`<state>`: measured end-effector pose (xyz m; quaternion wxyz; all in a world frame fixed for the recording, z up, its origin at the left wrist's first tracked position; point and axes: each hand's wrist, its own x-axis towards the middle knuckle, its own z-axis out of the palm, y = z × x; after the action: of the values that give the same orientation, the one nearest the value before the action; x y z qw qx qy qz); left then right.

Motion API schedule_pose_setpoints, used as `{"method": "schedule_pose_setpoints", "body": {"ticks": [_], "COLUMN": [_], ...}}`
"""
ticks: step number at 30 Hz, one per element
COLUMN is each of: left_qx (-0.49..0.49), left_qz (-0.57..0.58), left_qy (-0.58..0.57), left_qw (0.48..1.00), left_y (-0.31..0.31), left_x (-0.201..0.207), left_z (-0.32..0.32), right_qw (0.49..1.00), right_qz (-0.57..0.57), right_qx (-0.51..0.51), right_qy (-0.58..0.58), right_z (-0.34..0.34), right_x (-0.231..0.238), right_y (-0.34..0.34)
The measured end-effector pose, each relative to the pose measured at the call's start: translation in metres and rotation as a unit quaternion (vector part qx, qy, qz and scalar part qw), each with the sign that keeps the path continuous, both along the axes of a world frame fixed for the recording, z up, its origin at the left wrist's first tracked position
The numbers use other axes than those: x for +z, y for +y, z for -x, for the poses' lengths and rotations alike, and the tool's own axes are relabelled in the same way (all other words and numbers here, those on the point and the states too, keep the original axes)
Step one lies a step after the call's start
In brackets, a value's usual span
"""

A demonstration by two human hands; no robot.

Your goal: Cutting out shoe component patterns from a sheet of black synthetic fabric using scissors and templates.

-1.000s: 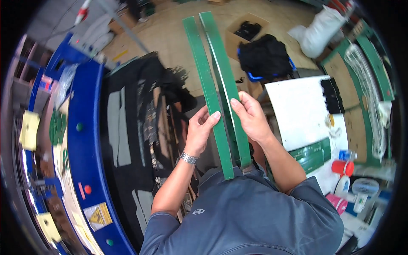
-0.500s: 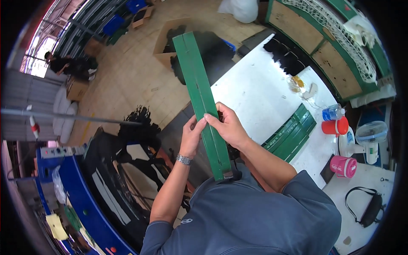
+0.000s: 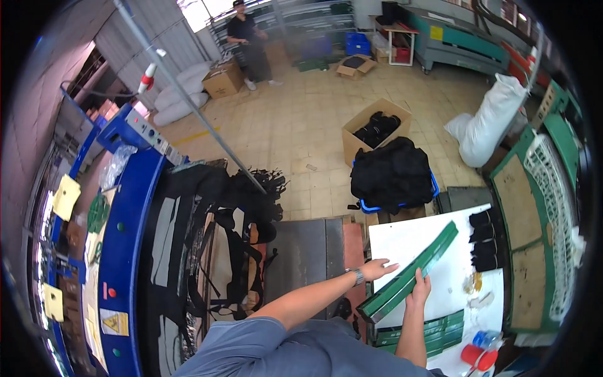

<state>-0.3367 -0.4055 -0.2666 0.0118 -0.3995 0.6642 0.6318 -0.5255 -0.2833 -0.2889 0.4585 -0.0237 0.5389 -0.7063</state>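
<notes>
A long green strip (image 3: 403, 283), panelled and slightly bent, slants above the white table (image 3: 396, 235). My right hand (image 3: 419, 291) grips its near edge around the middle, thumb on top and the other fingers partly hidden. Left of the strip, my left hand (image 3: 377, 269), with a metal watch at the wrist, has its fingers stretched toward it. A small gap seems to separate those fingertips from the strip, and nothing shows in that hand. More green strips (image 3: 446, 332) lie on the table below, partly covered by my right forearm.
Black bundles (image 3: 483, 242) line the table's right edge, with a red cup (image 3: 477, 357) and a bottle (image 3: 487, 340) nearer. Black fabric fills a blue crate (image 3: 434, 185) beyond. Left stands a blue machine (image 3: 129, 251); a metal pole (image 3: 188, 100) crosses overhead. A person (image 3: 245, 38) stands far back.
The strip has gone from upright before my chest to slanting over the table on my right. My left hand has let go of it. The view has swung toward the room and machine.
</notes>
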Motion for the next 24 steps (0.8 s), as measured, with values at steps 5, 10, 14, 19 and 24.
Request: {"method": "schedule_pose_setpoints", "body": {"ticks": [5,10,14,19,24], "left_qx": [0.187,0.419,0.627,0.694,0.650], "left_qz": [-0.181,-0.183,-0.173,-0.175,-0.263], "left_qy": [0.015,-0.054,-0.084,-0.144,-0.226], "left_qw": [0.965,0.888,0.755,0.684,0.677], "left_y": [0.007,0.055,0.138,0.228,0.273], "left_x": [0.025,0.038,0.039,0.036,0.042], "left_z": [-0.129,-0.282,-0.400,-0.457,-0.470], "right_qw": [0.996,0.982,0.978,0.967,0.968], "right_qz": [-0.067,-0.098,-0.122,-0.125,-0.123], "right_qx": [-0.060,-0.158,-0.169,-0.220,-0.219], "right_qy": [-0.001,0.019,-0.010,-0.011,-0.025], "right_z": [0.048,0.100,0.087,0.110,0.128], "right_x": [-0.091,-0.160,-0.170,-0.195,-0.212], "right_y": [0.012,0.040,0.033,0.043,0.047]}}
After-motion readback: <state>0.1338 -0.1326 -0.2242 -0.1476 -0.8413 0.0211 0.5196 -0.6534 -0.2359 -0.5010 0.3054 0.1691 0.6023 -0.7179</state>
